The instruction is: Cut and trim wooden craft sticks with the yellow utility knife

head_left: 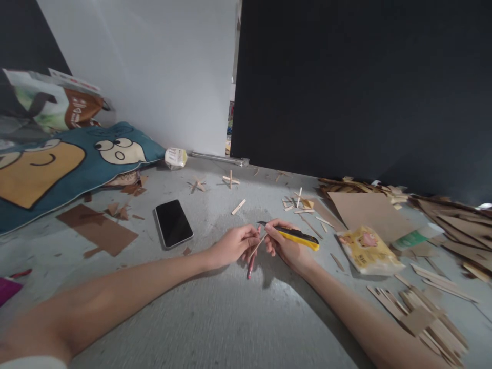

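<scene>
My right hand (289,250) is closed around a yellow and black utility knife (300,238), its dark blade pointing left toward my other hand. My left hand (232,245) pinches a thin wooden stick (259,245), which slants up toward the right fingers. Below the stick, between the two hands, is a pink pencil (250,267), partly hidden by the fingers. Just beyond the hands lies a short craft stick piece (239,206). Small stick crosses, among them one cross (230,180), stand farther back on the grey tabletop (215,318).
A black phone (173,224) lies left of my hands, near brown cardboard (98,229) and a teal pillow (126,148). On the right are a yellow packet (369,251), a cardboard sheet (361,210) and a pile of craft sticks (423,318). A dark panel (361,92) borders the back.
</scene>
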Tool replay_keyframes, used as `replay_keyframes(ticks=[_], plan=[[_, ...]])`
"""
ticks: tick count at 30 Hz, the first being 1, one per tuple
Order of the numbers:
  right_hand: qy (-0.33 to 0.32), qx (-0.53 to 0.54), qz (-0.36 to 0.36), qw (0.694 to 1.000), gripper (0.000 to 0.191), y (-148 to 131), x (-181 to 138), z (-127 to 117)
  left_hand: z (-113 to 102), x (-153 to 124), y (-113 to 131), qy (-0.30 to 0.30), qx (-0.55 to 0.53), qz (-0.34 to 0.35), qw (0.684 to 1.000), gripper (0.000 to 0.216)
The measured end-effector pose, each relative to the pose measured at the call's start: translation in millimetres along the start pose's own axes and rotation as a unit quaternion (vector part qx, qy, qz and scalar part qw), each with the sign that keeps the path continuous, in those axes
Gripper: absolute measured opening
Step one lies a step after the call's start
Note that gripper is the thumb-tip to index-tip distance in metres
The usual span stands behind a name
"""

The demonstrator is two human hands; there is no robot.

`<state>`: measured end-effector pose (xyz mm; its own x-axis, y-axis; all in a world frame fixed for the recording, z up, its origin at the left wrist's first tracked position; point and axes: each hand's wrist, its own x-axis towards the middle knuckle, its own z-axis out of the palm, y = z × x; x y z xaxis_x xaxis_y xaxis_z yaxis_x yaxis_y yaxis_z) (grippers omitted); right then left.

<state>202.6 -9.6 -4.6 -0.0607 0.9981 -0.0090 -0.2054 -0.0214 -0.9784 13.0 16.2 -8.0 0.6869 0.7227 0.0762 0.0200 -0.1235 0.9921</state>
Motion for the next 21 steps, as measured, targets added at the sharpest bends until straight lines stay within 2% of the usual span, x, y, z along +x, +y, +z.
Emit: replay_keyframes(ticks=[5,15,21], plan=[[0.001,-0.016,0.001,1.000,0.046,-0.4,-2.0,3.1,2.4,-2.2,4.9,0.003,0.027,-0.019,0.999,0.028],[-0.013,-0.001,-0.007,1.000,0.049,1.0,-3.2,3.6,1.7,-2.0,9.1,0.005,0.047,-0.017,0.999,0.025],[-0.022,-0.001,-0.020,1.000,0.050,2.3,-3.0,4.1,-0.6,-1.1,7.9,-0.034,0.025,-0.017,0.999,0.030]])
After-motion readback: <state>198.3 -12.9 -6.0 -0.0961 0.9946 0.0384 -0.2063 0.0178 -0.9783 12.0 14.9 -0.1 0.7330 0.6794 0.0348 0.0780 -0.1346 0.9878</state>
